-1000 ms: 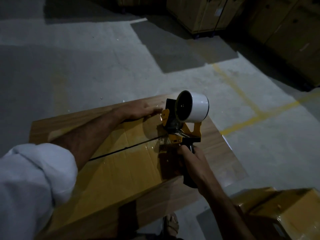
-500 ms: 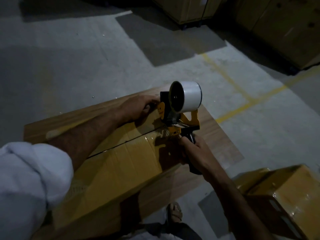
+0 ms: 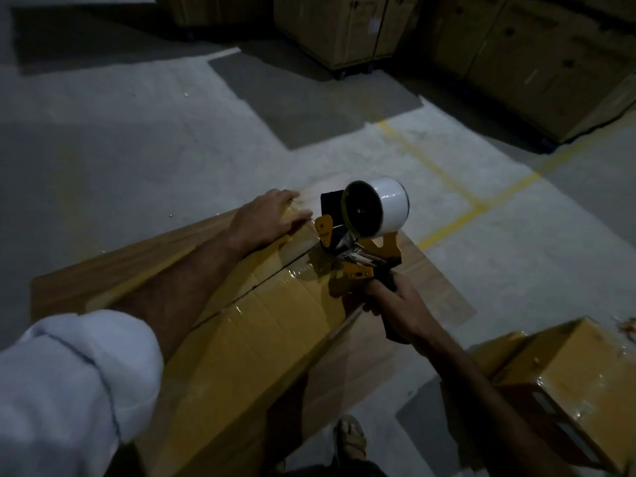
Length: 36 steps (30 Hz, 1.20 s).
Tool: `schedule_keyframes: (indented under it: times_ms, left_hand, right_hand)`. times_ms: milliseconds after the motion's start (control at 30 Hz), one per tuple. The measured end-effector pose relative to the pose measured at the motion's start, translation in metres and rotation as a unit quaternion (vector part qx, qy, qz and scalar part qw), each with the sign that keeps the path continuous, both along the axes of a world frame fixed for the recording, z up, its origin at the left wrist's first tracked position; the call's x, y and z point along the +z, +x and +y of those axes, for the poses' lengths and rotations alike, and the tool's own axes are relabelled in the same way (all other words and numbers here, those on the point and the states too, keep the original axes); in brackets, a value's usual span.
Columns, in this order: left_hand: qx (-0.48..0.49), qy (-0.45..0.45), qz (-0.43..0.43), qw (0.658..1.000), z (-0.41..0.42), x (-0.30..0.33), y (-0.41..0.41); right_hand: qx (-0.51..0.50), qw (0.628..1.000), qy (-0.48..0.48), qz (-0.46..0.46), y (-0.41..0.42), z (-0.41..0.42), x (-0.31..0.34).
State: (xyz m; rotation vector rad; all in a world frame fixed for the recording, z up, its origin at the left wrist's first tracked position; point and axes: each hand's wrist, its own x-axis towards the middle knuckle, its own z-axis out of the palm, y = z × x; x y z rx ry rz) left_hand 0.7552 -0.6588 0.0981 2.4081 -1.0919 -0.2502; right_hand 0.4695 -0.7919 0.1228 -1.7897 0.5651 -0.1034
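head: right hand (image 3: 399, 315) grips tape dispenser (image 3: 364, 228); flat left hand (image 3: 268, 218) presses glossy cardboard box (image 3: 268, 325).

A single head-worn camera looks forward and steeply down, close over the cardboard box (image 3: 275, 321) at lower centre; concrete floor (image 3: 137, 132) fills the upper frame.

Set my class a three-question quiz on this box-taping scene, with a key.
1. True or false: the right hand grips the tape dispenser by its handle.
2. The left hand rests flat on: A) the cardboard box; B) the floor; C) a shelf.
3. Fill in: the roll of tape is ___ in colour.
Key: 1 true; 2 A; 3 white.
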Motion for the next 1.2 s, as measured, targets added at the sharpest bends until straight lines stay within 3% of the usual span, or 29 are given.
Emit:
schedule_keyframes:
  times_ms: [100,233,433,633,700,733,800,833,933,1033,1200]
  left_hand:
    - [-0.001,0.031,-0.028,0.999,0.004,-0.005,-0.003]
    - [0.017,0.023,0.024,0.999,0.004,0.002,0.0]
    - [0.076,-0.021,0.226,0.971,0.007,0.018,0.003]
    - [0.127,-0.007,0.302,0.945,0.008,0.027,0.007]
    - [0.162,0.035,0.25,0.954,0.008,0.03,-0.002]
    - [0.17,0.057,0.164,0.97,0.007,0.029,-0.01]
    - [0.096,0.041,-0.043,0.994,0.003,0.025,-0.034]
    - [0.018,0.012,-0.072,0.997,0.002,0.021,-0.046]
    - [-0.099,0.007,-0.001,0.995,0.007,0.006,-0.074]
    - [-0.085,-0.024,-0.059,0.994,0.011,0.001,-0.078]
    - [-0.102,0.007,-0.077,0.992,0.009,0.0,-0.078]
  right_hand:
    - [0.025,0.999,0.02,0.005,0.004,-0.01,0.001]
    - [0.05,0.997,0.051,0.02,0.003,-0.018,0.003]
    - [0.068,0.996,0.052,0.018,-0.001,-0.023,-0.002]
    - [0.074,0.994,0.082,0.006,-0.001,-0.02,-0.001]
    - [0.072,0.994,0.078,0.012,0.0,-0.019,-0.001]
    - [0.069,0.994,0.077,0.017,0.0,-0.019,-0.001]
    - [0.066,0.994,0.082,0.02,0.001,-0.019,-0.002]
    - [0.067,0.994,0.084,0.02,0.0,-0.02,-0.003]
    - [0.086,0.992,0.092,0.022,-0.002,-0.024,-0.002]
    - [0.093,0.99,0.102,0.011,-0.005,-0.027,-0.002]
    - [0.083,0.988,0.13,0.021,-0.024,-0.033,-0.007]
